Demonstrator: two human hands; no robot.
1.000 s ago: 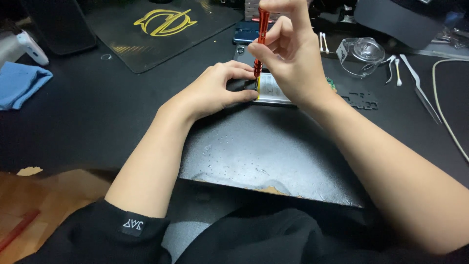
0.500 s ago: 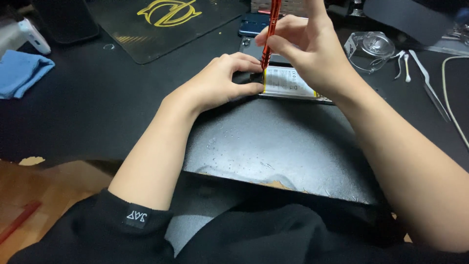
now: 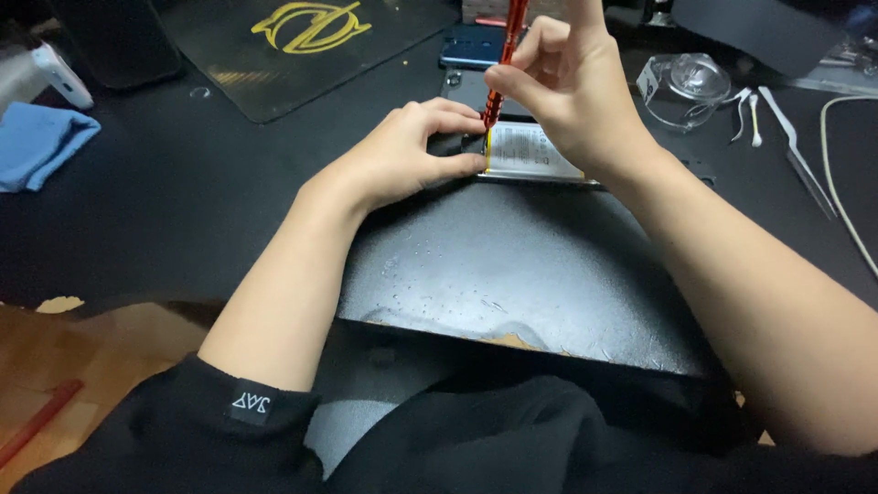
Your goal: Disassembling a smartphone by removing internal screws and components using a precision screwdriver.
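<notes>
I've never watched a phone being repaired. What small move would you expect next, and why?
Probably a twist of the red screwdriver. The right hand holds it upright, tip down at the corner of the opened phone beside its pale battery, while the left hand pins the phone to the mat. Whether a screw sits there cannot be seen.

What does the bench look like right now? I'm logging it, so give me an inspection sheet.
Surface: black mat speckled with droplets, on a dark table.
Job's things: opened phone with pale battery showing; red screwdriver upright, tip at its left end.
Clutter: blue cloth, clear dish, tweezers, swabs, second phone, logo mat.
Grips: left hand steadies the phone; right hand pinches the screwdriver.
Cables: one pale cable at right.
Surroundings: wooden edge lower left; black sleeve.
</notes>
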